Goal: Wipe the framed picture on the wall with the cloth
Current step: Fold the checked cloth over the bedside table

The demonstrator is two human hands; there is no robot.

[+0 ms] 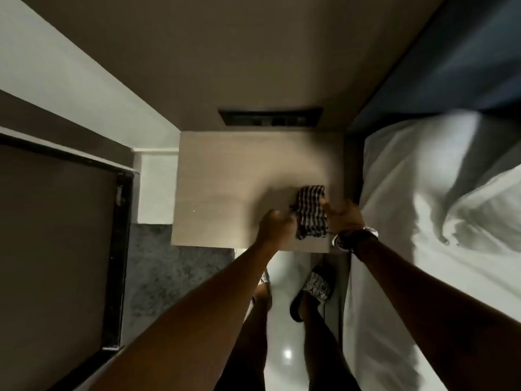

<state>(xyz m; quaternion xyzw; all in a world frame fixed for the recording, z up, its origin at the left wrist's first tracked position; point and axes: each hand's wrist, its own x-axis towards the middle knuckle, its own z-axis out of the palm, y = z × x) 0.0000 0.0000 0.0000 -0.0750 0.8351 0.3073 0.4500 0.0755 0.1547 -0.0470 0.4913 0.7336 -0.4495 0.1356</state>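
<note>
Where the cloth (311,211) lies folded on the nightstand (225,176), near its right front corner, it is pinched between left hand (275,225) and right hand (342,217), fingers curled onto its edges, probably for gathering up. No picture is identifiable; a dark frame (119,249) at left is cut off, its content unclear.

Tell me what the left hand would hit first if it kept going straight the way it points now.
Probably the checked cloth: the left hand points toward it, beside its near-left edge on the bedside table, with the right hand on the other side. Depth is unclear, so contact may already exist.
</note>
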